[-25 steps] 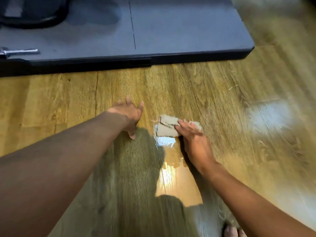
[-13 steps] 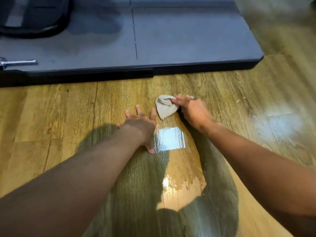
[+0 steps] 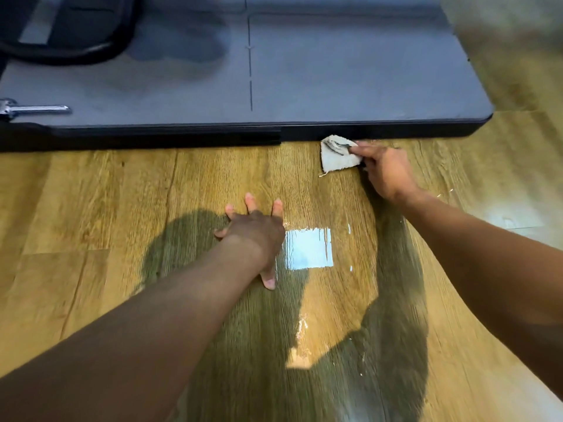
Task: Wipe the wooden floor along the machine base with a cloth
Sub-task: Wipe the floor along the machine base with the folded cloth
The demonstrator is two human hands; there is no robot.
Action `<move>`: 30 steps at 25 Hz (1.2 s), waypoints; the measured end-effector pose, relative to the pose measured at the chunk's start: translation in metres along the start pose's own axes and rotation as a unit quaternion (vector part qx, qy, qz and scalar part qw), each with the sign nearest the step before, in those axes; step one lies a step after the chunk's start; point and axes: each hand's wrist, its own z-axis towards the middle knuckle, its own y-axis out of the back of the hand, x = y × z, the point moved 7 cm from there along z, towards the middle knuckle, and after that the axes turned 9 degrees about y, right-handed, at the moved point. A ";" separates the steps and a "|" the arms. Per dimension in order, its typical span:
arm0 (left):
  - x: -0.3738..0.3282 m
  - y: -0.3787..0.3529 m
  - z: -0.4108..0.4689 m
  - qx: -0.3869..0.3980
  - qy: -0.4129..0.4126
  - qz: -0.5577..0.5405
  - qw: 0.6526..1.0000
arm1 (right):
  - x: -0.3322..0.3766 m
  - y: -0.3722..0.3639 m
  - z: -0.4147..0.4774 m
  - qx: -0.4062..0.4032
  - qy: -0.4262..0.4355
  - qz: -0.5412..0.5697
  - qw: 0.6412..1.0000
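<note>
Left grip (image 3: 254,236) is released: palm and spread fingers lie flat on the wooden floor (image 3: 91,208), nearest to me. I judge it to be carrying body weight. Just beside its thumb side lies a glossy patch (image 3: 309,249); I cannot tell whether it is moisture or only glare.

Hazard 1: if that patch is wet, the bracing palm may slide into it and the posture may drop forward.

Right grip (image 3: 385,169), farther out and to the right, grasps the cloth (image 3: 336,156) by its right-hand part, fingers pinching the fabric. The cloth lies on the floor with its far corner touching the dark front edge of the machine base (image 3: 335,80), toward that edge's right end. A loose thread trails from its near corner.

Hazard 2: only part of the cloth is pinned, so a stroke along the edge may fold the free part and leave a strip unwiped.

Hazard 3: the far corner or the thread may snag under the base, should a gap exist there; I cannot see one.

Hazard 4: the fingers are close to the hard edge and may strike it.

On the base's far left, a metal lever (image 3: 36,109) and a black hoop (image 3: 100,53) sit well apart from the cloth.
</note>
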 end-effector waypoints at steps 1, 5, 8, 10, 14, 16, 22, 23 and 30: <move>0.000 0.000 0.000 0.001 0.003 0.001 1.000 | -0.001 0.000 -0.012 -0.005 -0.017 0.002 1.000; -0.002 0.006 -0.010 0.012 0.014 0.003 1.000 | 0.029 -0.006 -0.101 -0.026 0.007 0.000 1.000; -0.001 0.007 -0.009 0.009 0.015 0.003 1.000 | 0.055 -0.017 -0.159 0.002 0.080 -0.024 0.996; -0.001 0.006 -0.011 0.007 0.015 0.000 1.000 | 0.048 -0.012 -0.143 0.028 0.129 -0.036 0.991; 0.000 0.009 -0.022 -0.011 0.018 0.001 1.000 | 0.018 -0.002 -0.074 0.011 0.021 -0.040 0.999; 0.001 0.010 -0.027 -0.023 0.022 0.003 0.999 | 0.025 -0.009 -0.090 -0.010 -0.009 -0.026 1.000; -0.006 0.008 -0.034 -0.033 -0.028 0.013 0.999 | 0.055 -0.023 -0.258 -0.003 0.048 -0.063 0.997; -0.008 0.008 -0.035 -0.033 -0.028 0.016 0.999 | 0.052 -0.024 -0.259 0.007 0.053 -0.064 0.996; -0.006 0.009 -0.038 -0.038 -0.021 0.016 0.999 | 0.023 -0.007 -0.111 0.026 -0.012 -0.095 0.995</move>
